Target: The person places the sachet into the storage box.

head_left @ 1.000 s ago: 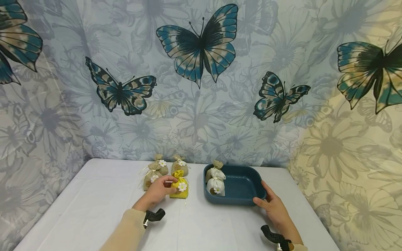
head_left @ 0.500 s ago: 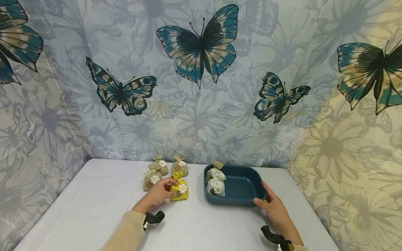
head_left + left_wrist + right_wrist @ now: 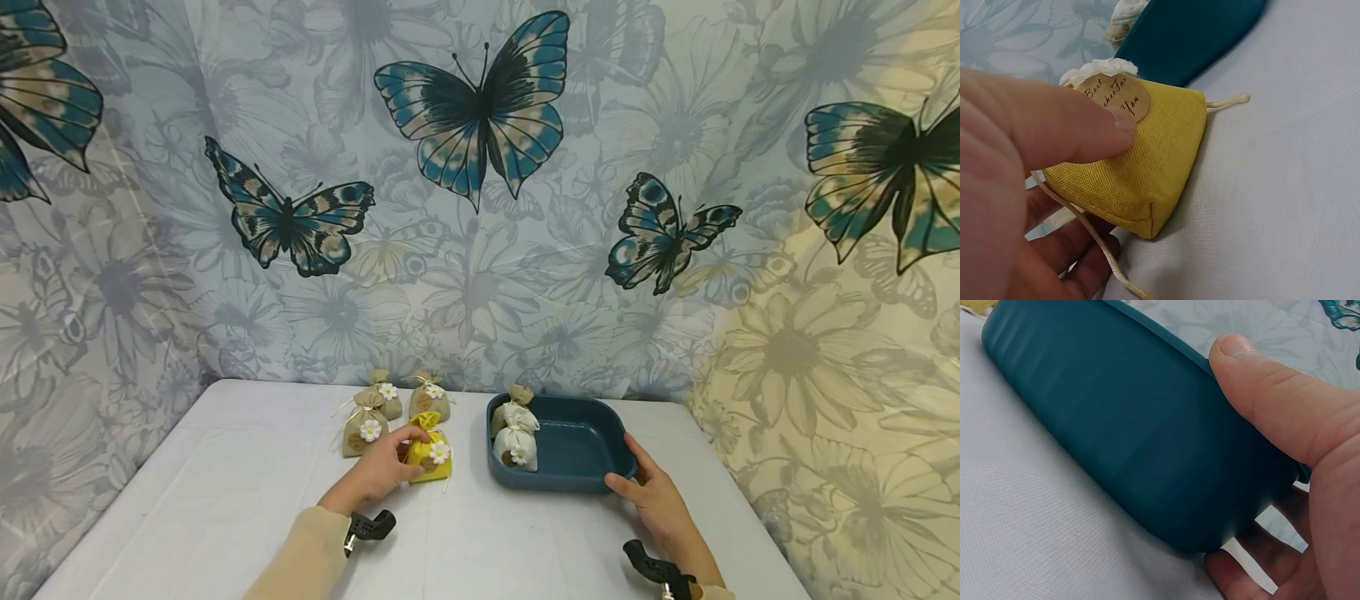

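A yellow drawstring pouch [image 3: 434, 471] with a white flower stands on the white table. My left hand [image 3: 377, 469] pinches it from the left, thumb across its front beside a round "Best Wishes For You" label [image 3: 1138, 100]; the other fingers reach behind, partly hidden. To the right sits a dark teal tub [image 3: 551, 479]. My right hand [image 3: 658, 500] grips its right end, with the thumb [image 3: 1260, 384] at the rim and the fingers [image 3: 1266, 550] against the end wall. Inside, at the tub's left end, are a white pouch [image 3: 517, 450] and a tan pouch [image 3: 520, 392] behind it.
Three tan pouches stand behind and left of the yellow one: a front one [image 3: 360, 425], a rear left one [image 3: 387, 406] and a rear right one [image 3: 429, 406]. A butterfly-print cloth [image 3: 480, 317] hangs behind the table [image 3: 480, 550].
The yellow pouch has shifted slightly toward me and right, with my left hand now closer around its side. My right hand and the tub have stayed put.
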`<act>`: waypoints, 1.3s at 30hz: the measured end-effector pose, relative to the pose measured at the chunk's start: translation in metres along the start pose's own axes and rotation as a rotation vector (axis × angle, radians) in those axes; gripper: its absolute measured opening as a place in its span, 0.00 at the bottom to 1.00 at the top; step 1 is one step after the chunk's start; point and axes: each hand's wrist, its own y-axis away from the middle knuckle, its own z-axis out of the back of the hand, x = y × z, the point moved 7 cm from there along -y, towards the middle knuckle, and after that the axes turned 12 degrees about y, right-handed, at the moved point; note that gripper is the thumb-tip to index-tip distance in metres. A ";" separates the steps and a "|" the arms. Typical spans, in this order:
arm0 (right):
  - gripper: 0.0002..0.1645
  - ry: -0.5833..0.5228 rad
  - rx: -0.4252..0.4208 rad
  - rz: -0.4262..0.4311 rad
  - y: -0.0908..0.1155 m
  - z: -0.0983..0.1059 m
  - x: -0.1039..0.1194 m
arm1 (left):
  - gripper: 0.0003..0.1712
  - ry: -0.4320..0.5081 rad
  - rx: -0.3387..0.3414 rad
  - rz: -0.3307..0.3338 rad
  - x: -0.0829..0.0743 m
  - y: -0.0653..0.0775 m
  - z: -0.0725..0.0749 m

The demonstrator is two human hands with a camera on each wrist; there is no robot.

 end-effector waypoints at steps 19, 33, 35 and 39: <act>0.57 0.007 -0.005 -0.004 -0.004 0.001 -0.005 | 0.24 0.020 -0.035 0.005 -0.005 0.000 -0.004; 0.58 -0.002 -0.006 -0.007 -0.003 0.000 -0.003 | 0.23 0.108 -0.035 0.044 -0.007 -0.002 -0.004; 0.58 -0.007 -0.002 -0.010 -0.002 0.000 -0.002 | 0.23 0.122 -0.034 0.053 -0.007 -0.002 -0.004; 0.57 -0.019 0.008 -0.015 -0.001 0.000 -0.002 | 0.24 0.137 -0.042 0.065 -0.009 -0.003 -0.005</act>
